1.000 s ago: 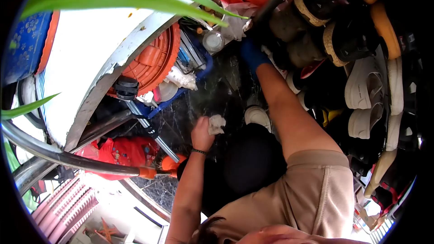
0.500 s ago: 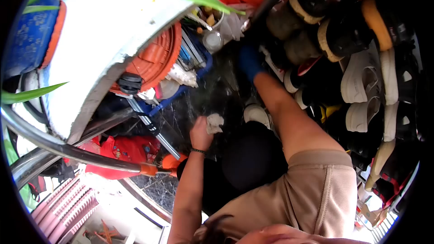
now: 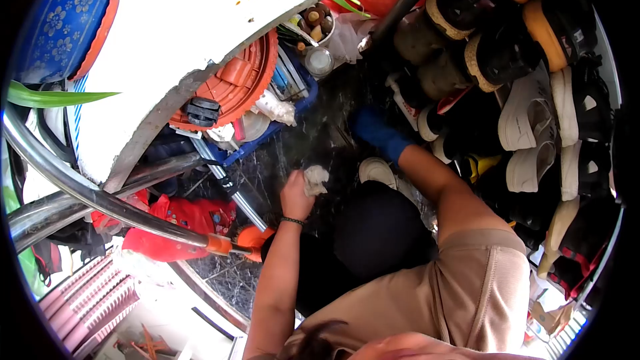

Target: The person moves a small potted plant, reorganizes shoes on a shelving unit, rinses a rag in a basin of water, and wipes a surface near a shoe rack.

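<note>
My left hand (image 3: 297, 197), with a dark beaded bracelet at the wrist, is closed on a crumpled white cloth (image 3: 315, 180) just above the dark floor. What looks like a blue glove (image 3: 379, 135) covers my right hand. That hand is low, in front of the shoe rack, near a white bottle-like item (image 3: 403, 101) and the lowest shoes. Its fingers blend into shadow, so their pose and any held thing cannot be made out. Between my arms is my black-clad knee (image 3: 383, 230), with a pale shoe (image 3: 377, 172) just beyond it.
Shoes, including white ones (image 3: 527, 123), fill the rack at right. At left are a white ledge (image 3: 153, 40), a curved metal rail (image 3: 120, 217), an orange plastic lid (image 3: 230, 90), a blue tray (image 3: 243, 151) of odds and ends, a metal pole (image 3: 230, 183) and a red bag (image 3: 177, 227).
My right hand has drawn back toward my body, with the elbow bending more. My left hand keeps its place with the cloth. The view has shifted slightly.
</note>
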Available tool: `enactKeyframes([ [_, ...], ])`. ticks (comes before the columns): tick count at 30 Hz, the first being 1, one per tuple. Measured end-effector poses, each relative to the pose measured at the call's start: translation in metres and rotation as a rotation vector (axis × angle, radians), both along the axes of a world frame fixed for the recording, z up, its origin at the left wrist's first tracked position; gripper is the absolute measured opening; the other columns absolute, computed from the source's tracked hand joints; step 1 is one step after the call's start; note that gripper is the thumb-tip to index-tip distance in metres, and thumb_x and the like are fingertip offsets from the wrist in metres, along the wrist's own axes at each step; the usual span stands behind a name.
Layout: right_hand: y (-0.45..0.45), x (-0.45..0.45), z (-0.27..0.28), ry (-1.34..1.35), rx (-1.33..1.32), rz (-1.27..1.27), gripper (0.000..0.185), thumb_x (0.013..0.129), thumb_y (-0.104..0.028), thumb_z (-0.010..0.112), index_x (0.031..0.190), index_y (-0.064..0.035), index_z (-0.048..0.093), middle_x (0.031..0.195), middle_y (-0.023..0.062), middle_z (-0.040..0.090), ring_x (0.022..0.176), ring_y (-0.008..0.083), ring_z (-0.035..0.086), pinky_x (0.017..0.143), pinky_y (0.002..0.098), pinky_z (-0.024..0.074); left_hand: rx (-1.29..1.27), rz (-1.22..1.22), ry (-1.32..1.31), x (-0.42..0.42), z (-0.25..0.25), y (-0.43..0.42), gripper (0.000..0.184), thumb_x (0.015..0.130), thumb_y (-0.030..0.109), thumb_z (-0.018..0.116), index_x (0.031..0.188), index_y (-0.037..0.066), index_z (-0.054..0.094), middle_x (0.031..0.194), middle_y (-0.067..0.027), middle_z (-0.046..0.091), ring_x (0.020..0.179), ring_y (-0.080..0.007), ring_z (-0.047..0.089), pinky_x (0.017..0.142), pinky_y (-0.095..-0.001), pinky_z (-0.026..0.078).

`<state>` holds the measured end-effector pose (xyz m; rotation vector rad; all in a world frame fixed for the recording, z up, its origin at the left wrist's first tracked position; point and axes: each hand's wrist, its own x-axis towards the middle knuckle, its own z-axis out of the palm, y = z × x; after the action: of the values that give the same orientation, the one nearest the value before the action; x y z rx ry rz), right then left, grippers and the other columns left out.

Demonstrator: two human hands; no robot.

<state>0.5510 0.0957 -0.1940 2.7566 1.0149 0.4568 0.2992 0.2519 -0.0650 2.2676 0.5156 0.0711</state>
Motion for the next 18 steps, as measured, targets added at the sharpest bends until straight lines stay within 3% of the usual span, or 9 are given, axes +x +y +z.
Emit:
enactKeyframes([
  [2,-0.004,0.002,0.018,0.667,-0.302,0.122,0.032,0.089,-0.015,0.048,0.116,-0.0040,0.062,0.109,0.0200,0.065,0.100,0.0363,0.062,0.089,0.0450,0.0480,-0.025,0.017,0.015,0.000,-0.003,0.001,0.030,0.071,0.009,0.070,0.098,0.005,0.056,0.099,-0.0144,0.059,0.090,-0.0404,0.058,0.072,-0.0450,0.049],
  [3,-0.006,0.008,0.029,0.673,-0.306,0.121,0.032,0.089,-0.015,0.048,0.116,-0.0040,0.062,0.109,0.0200,0.065,0.100,0.0363,0.062,0.089,0.0450,0.0480,-0.029,0.017,0.021,0.001,-0.003,-0.001,0.030,0.071,0.009,0.070,0.098,0.005,0.056,0.099,-0.0144,0.059,0.090,-0.0404,0.058,0.072,-0.0450,0.049],
  [5,-0.001,0.026,0.050,0.840,0.295,-0.196,0.027,0.087,-0.021,0.057,0.104,-0.0018,0.065,0.111,0.0239,0.061,0.105,0.0376,0.058,0.089,0.0423,0.0462,0.000,0.028,-0.045,0.002,-0.002,-0.001,0.029,0.071,0.009,0.070,0.097,0.005,0.057,0.097,-0.0147,0.059,0.089,-0.0407,0.058,0.072,-0.0452,0.049],
  [6,0.001,0.030,0.059,0.840,0.296,-0.198,0.027,0.087,-0.021,0.057,0.104,-0.0018,0.065,0.111,0.0239,0.061,0.105,0.0376,0.058,0.089,0.0423,0.0462,0.000,0.026,-0.045,0.000,-0.002,-0.003,0.029,0.071,0.009,0.070,0.097,0.005,0.057,0.097,-0.0147,0.059,0.089,-0.0407,0.058,0.072,-0.0452,0.049],
  [9,0.017,0.048,0.086,0.688,0.774,-0.258,0.035,0.087,-0.021,0.059,0.115,-0.0006,0.059,0.114,0.0240,0.059,0.109,0.0374,0.056,0.092,0.0417,0.0449,-0.017,0.026,0.000,0.001,0.001,-0.003,0.027,0.072,0.009,0.069,0.095,0.005,0.056,0.095,-0.0154,0.059,0.088,-0.0411,0.058,0.071,-0.0458,0.049],
  [11,0.037,0.067,0.101,0.401,0.904,-0.097,0.045,0.084,-0.022,0.064,0.122,0.0008,0.053,0.116,0.0234,0.058,0.108,0.0370,0.056,0.095,0.0409,0.0438,0.017,0.027,-0.048,0.000,0.006,-0.002,0.027,0.072,0.008,0.069,0.095,0.005,0.055,0.094,-0.0158,0.059,0.088,-0.0413,0.058,0.070,-0.0463,0.048],
  [13,0.055,0.097,0.115,0.376,1.050,0.058,0.050,0.086,-0.022,0.061,0.131,-0.0031,0.048,0.129,0.0241,0.050,0.118,0.0372,0.049,0.100,0.0423,0.0401,0.019,0.030,-0.029,-0.001,0.005,-0.001,0.027,0.072,0.008,0.069,0.095,0.005,0.056,0.094,-0.0157,0.059,0.088,-0.0412,0.058,0.070,-0.0461,0.048],
  [17,0.081,0.155,0.082,0.216,0.767,-0.030,0.044,0.084,-0.019,0.062,0.124,-0.0034,0.053,0.123,0.0238,0.054,0.114,0.0368,0.052,0.099,0.0423,0.0403,-0.004,0.033,0.019,-0.004,-0.001,-0.001,0.027,0.072,0.008,0.068,0.096,0.005,0.056,0.095,-0.0157,0.058,0.089,-0.0412,0.058,0.071,-0.0462,0.048],
  [18,0.081,0.153,0.082,0.441,0.679,-0.068,0.039,0.084,-0.019,0.061,0.119,-0.0034,0.055,0.121,0.0238,0.055,0.112,0.0363,0.054,0.098,0.0424,0.0410,-0.005,0.031,0.021,-0.004,-0.001,-0.001,0.027,0.072,0.008,0.068,0.096,0.005,0.056,0.095,-0.0157,0.058,0.089,-0.0412,0.058,0.071,-0.0462,0.048],
])
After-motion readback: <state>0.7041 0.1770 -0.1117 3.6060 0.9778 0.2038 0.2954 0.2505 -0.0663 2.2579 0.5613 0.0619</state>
